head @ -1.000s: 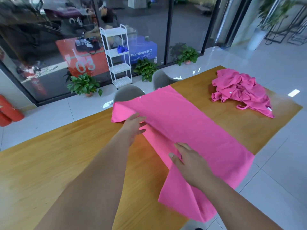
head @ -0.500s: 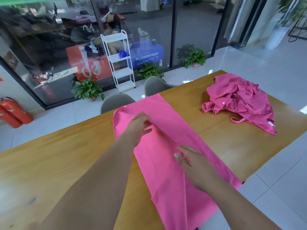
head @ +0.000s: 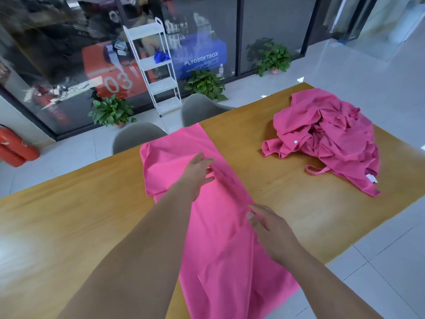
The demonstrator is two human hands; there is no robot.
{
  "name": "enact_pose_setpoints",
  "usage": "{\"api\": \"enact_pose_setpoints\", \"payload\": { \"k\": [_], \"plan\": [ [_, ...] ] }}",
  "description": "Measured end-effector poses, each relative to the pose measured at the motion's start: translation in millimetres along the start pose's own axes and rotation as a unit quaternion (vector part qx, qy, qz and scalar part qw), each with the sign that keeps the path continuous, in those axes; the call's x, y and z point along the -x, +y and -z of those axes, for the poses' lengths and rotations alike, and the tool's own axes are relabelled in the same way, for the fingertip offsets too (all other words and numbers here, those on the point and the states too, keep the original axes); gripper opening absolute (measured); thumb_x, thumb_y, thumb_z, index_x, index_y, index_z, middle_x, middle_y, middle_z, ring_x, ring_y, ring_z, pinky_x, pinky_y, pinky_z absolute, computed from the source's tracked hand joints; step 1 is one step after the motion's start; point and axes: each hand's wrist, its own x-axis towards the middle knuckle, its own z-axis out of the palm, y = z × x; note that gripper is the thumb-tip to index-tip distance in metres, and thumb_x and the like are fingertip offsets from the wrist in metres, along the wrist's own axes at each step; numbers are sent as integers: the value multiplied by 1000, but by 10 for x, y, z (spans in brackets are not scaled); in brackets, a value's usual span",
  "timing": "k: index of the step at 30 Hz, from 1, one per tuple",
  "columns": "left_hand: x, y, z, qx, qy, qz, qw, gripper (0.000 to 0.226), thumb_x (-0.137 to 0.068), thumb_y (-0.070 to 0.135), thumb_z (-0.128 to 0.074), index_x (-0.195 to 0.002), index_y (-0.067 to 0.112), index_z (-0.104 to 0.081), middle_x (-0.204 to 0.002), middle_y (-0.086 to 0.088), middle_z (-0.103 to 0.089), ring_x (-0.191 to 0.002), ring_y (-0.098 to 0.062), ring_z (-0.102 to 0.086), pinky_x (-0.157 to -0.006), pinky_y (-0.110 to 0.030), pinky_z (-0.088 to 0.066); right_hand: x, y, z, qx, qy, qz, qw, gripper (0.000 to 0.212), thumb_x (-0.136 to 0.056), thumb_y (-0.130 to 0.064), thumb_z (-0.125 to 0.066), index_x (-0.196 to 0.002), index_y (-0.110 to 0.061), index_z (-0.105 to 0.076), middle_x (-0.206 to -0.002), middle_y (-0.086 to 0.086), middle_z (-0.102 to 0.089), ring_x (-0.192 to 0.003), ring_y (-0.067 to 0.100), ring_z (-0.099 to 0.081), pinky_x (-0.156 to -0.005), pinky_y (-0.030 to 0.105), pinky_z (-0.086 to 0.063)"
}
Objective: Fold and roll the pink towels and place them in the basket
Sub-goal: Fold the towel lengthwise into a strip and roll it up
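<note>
A long pink towel [head: 213,238] lies folded lengthwise across the wooden table [head: 76,226], its near end hanging over the table's front edge. My left hand [head: 197,172] lies flat on the towel's far part, fingers spread toward its right fold. My right hand [head: 269,229] rests palm down on the towel's right edge, nearer to me. A crumpled heap of pink towels [head: 326,137] lies at the table's right end, apart from both hands. No basket is in view.
Two grey chairs [head: 138,137] stand behind the table's far edge. Beyond them are a white shelf rack [head: 156,67], potted plants [head: 110,110] and a glass wall. Red fire extinguishers [head: 13,148] sit at the left. White tiled floor lies to the right.
The towel has become narrower, folded over lengthwise. Both hands slid rightward along it to the right fold edge.
</note>
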Motion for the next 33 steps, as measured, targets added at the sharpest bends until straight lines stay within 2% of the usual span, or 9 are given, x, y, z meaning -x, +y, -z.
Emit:
{"api": "enact_pose_setpoints", "payload": {
  "k": [3, 5, 6, 8, 10, 16, 19, 26, 33],
  "plan": [
    [-177, -323, -171, -132, 0, -18, 991, 73, -102, 21, -67, -165, 31, -31, -147, -4, -56, -106, -16, -65, -99, -44, -59, -260, 341, 11, 9, -15, -65, 998, 49, -109, -44, -49, -152, -20, -54, -154, -2, -52, -133, 18, -58, -115, 32, -42],
    [-63, -649, -184, -265, -7, -23, 964, 71, -102, 27, -65, -164, 34, -31, -149, -9, -57, -86, -10, -69, -74, -26, -60, -301, 571, -53, 42, -54, -97, 993, 57, -106, -55, -45, -150, -21, -54, -150, 2, -54, -138, 22, -54, -114, 35, -42],
    [47, -848, -153, -326, -13, -29, 945, 69, -103, 27, -63, -164, 32, -32, -153, -11, -54, -92, -13, -71, -75, -24, -59, -283, 679, -108, 63, -64, -100, 991, 61, -105, -59, -43, -151, -21, -53, -151, 3, -52, -138, 23, -53, -114, 36, -43],
    [318, -1226, -19, -415, -22, -58, 908, 65, -103, 26, -59, -163, 30, -34, -162, -4, -43, -129, -23, -61, -104, -37, -53, -190, 797, -217, 80, -49, -97, 991, 57, -108, -50, -45, -156, -20, -48, -156, 3, -44, -141, 22, -49, -117, 36, -40],
    [594, -1540, 177, -438, -17, -87, 895, 60, -102, 25, -60, -158, 29, -42, -158, 2, -45, -139, -23, -51, -115, -45, -46, -59, 820, -333, 92, -13, -73, 993, 52, -109, -41, -47, -157, -22, -46, -159, -1, -38, -145, 19, -43, -119, 35, -37],
    [1381, -1970, 722, -531, -63, -157, 830, 51, -101, 29, -55, -151, 31, -49, -146, 15, -51, -135, -11, -43, -117, -37, -41, 383, 682, -694, 208, 14, -63, 976, 54, -107, -46, -41, -160, -37, -35, -167, -1, -25, -154, 27, -25, -122, 50, -34],
    [1635, -2075, 866, -551, -86, -167, 813, 53, -101, 28, -54, -153, 33, -46, -147, 18, -46, -134, -9, -39, -118, -33, -37, 627, 569, -843, 225, 5, -68, 972, 53, -108, -44, -43, -160, -40, -34, -167, -3, -23, -152, 25, -24, -119, 48, -33],
    [1781, -2198, 1010, -540, -102, -176, 817, 53, -98, 24, -55, -150, 34, -53, -145, 14, -49, -133, -14, -41, -118, -36, -37, 1014, 551, -1077, 227, 9, -54, 972, 50, -108, -42, -47, -158, -40, -39, -165, -1, -27, -144, 25, -32, -116, 45, -42],
    [1816, -2174, 936, -538, -108, -139, 824, 52, -99, 30, -63, -150, 23, -56, -140, 4, -51, -132, -21, -44, -116, -41, -40, 1211, 670, -1022, 184, -2, -54, 982, 45, -108, -44, -46, -153, -38, -47, -159, -3, -30, -147, 21, -33, -114, 46, -45]
  ]
}}
